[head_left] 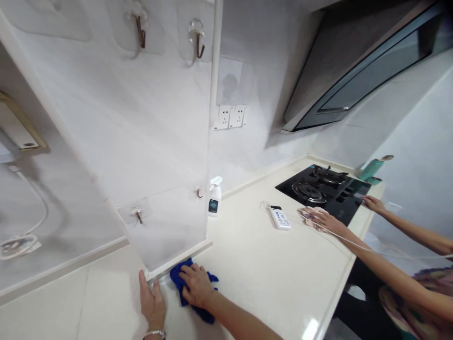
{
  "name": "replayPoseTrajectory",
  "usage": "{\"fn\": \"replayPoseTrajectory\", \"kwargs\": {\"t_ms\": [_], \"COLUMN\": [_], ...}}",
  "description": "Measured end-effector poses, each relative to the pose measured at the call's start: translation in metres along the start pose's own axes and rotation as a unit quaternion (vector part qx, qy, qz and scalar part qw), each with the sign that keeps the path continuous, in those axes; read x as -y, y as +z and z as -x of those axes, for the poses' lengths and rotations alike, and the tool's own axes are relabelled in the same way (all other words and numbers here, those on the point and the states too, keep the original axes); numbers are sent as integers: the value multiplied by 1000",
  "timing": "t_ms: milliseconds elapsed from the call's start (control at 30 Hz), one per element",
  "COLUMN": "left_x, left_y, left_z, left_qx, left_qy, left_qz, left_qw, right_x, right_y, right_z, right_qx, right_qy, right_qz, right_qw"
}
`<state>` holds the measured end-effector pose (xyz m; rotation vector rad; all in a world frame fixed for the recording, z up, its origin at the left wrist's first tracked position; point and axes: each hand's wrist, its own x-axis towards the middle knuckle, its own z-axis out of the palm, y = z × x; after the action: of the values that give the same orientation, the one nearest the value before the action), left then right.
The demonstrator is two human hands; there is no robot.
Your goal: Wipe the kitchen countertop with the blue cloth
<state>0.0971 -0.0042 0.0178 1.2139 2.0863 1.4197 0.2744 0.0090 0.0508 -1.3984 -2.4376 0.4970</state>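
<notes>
My right hand (196,283) presses down on a crumpled blue cloth (179,277), fingers curled over it, at the foot of a protruding white wall corner (177,264). My left hand (153,302) lies flat on the cream countertop (255,264) just left of the cloth. Its fingers are stretched out toward the wall's base, it holds nothing, and a metal bracelet sits on the wrist.
A white spray bottle (214,197) stands against the wall. A white remote-like device (280,218) lies near a black gas hob (323,189). Another person's hands (327,219) rest by the hob, one on a patterned cloth. A green bottle (371,169) stands behind the hob. Hooks (140,30) and sockets (230,116) are on the wall.
</notes>
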Motion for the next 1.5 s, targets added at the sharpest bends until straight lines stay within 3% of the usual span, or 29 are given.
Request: {"fn": "replayPoseTrajectory", "kwargs": {"t_ms": [133,267,367,433,500,600,700,833,1000,1100,1300,1400,1500], "left_x": [-1,-1,1,2,2,2,4,8,15,21,44,56,63], "left_y": [-5,-4,1,4,6,7,7,2,-13,-27,-45,-40,-36], "left_z": [1,2,1,1,1,0,0,0,-5,-15,-29,-26,-25], "left_qx": [18,15,-2,-6,-7,-11,-9,9,48,72,83,70,76], "left_qy": [-8,-7,14,24,28,30,25,23,31,48,160,224,248], "left_qz": [7,20,21,18,11,-1,-9,-12,-31,-57,-136,-243,-312], "left_qw": [1000,1000,1000,1000,1000,1000,1000,1000,998,995,974,941,914], "right_x": [-45,-95,-109,-99,-73,-20,28,50,17,-21,-104,-115,-98], "right_y": [-17,-43,-51,-45,-32,-7,15,30,30,13,-20,-20,-13], "right_z": [16,34,37,33,26,15,16,31,38,38,60,70,65], "right_qx": [-42,-81,-92,-88,-66,-22,13,33,-16,-78,-149,-160,-146], "right_qy": [100,225,284,285,239,120,0,-79,-70,18,153,197,214], "right_qz": [30,100,150,169,165,120,52,-11,-11,27,159,195,205], "right_qw": [994,966,943,939,954,985,999,996,997,996,964,947,944]}}
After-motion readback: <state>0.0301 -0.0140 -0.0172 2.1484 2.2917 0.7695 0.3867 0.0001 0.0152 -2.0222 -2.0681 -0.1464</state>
